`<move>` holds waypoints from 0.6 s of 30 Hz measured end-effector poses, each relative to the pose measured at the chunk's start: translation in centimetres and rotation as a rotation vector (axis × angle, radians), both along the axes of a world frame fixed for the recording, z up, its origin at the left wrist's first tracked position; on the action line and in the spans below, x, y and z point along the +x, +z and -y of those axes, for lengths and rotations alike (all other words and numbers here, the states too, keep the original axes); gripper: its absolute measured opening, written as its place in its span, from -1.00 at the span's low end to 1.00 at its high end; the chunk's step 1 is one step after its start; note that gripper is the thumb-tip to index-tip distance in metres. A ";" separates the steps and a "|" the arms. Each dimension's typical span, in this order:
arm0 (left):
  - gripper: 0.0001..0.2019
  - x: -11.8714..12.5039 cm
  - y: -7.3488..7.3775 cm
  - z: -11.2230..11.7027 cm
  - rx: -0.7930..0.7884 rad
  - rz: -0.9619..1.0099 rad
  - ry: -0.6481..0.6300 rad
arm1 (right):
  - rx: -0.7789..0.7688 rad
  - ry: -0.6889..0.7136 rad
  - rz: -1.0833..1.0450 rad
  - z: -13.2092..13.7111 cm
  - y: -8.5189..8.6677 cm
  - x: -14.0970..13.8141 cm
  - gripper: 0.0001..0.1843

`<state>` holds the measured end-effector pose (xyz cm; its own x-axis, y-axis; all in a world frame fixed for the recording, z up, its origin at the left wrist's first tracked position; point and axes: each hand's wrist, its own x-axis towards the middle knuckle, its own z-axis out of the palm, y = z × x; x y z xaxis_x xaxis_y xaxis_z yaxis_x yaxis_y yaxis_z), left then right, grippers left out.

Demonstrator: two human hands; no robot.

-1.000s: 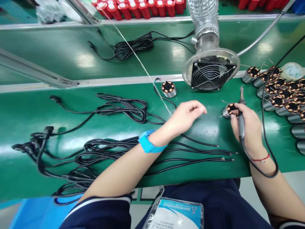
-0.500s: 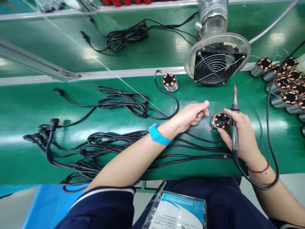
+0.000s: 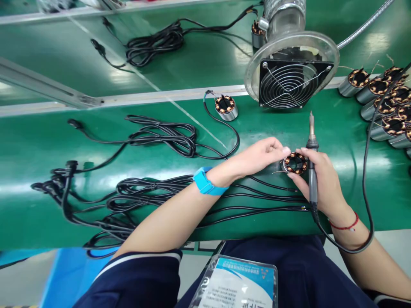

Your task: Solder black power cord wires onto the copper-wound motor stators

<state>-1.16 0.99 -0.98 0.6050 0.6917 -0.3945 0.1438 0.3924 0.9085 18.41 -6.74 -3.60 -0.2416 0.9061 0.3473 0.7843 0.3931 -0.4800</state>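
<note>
My right hand [image 3: 326,182] holds a soldering iron [image 3: 312,175], its tip pointing away from me. Thumb and fingers of that same hand also grip a motor stator [image 3: 296,163] with copper windings, its open end facing up. My left hand [image 3: 268,155] is closed in a pinch at the stator's left rim, at one of its thin wire leads; the fingertips partly hide the lead. Another loose lead sticks out from the rim's lower left. Beyond my left hand stands a second stator [image 3: 226,107], joined to a black cable [image 3: 236,134].
Coiled black cables [image 3: 154,186] lie under and left of my left forearm. A round fume extractor hood [image 3: 290,83] with a fan grille hangs at the back. Several stators [image 3: 382,102] are grouped at right. The iron's cord [image 3: 366,184] loops beside my right arm.
My left hand has moved right, from holding a lead out away from the stator to the stator's rim. The stator and soldering iron have shifted slightly left in view.
</note>
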 end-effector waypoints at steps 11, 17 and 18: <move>-0.71 0.1 -0.4 0.1 0.118 -0.016 -0.126 | 0.044 0.028 0.001 -0.1 -0.4 -0.1 -0.49; -0.76 -0.1 -0.4 0.3 0.125 -0.026 -0.145 | 0.017 -0.107 0.007 0.0 -0.6 0.0 -0.48; -0.77 -0.4 -0.5 0.2 0.149 -0.058 -0.210 | 0.017 -0.127 0.001 0.0 -0.7 0.0 -0.48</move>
<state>-1.55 0.80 -1.44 0.7210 0.6060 -0.3360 0.2616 0.2110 0.9418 18.43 -6.77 -4.25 -0.1252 0.9235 0.3627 0.8289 0.2983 -0.4732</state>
